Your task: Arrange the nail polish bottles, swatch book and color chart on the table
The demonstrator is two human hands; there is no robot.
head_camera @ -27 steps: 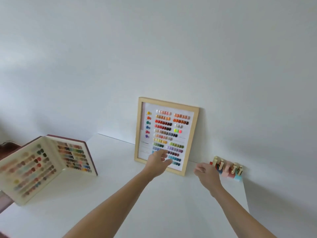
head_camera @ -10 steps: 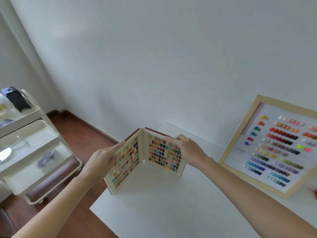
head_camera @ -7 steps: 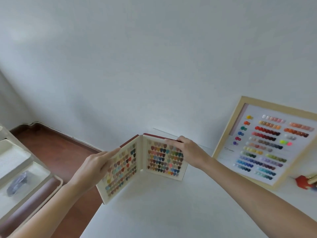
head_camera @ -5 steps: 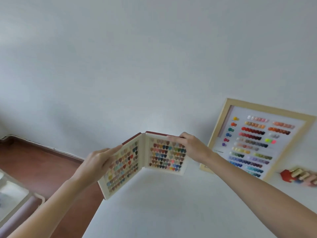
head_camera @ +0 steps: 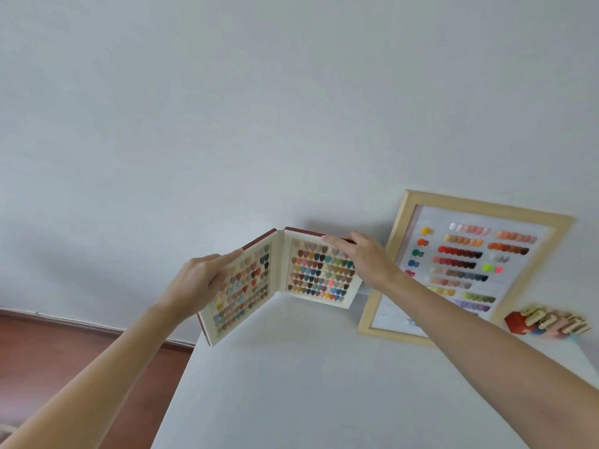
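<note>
The swatch book (head_camera: 311,277) stands open like a V at the back left of the white table (head_camera: 291,384), its cream pages full of small coloured nail tips. My left hand (head_camera: 201,280) grips its left cover and my right hand (head_camera: 363,260) grips the top of its right cover. To the right, the wood-framed color chart (head_camera: 466,257) leans against the wall. Several nail polish bottles (head_camera: 551,322) with gold caps stand in a cluster at the far right.
A plain white wall (head_camera: 259,108) runs directly behind the table. Brown wooden floor (head_camera: 64,345) lies to the left, past the table's left edge, close to the book's left cover.
My hands left the color chart and bottles and took hold of the swatch book. Over the last second the book has shifted right, closer to the chart, while my view swung right.
</note>
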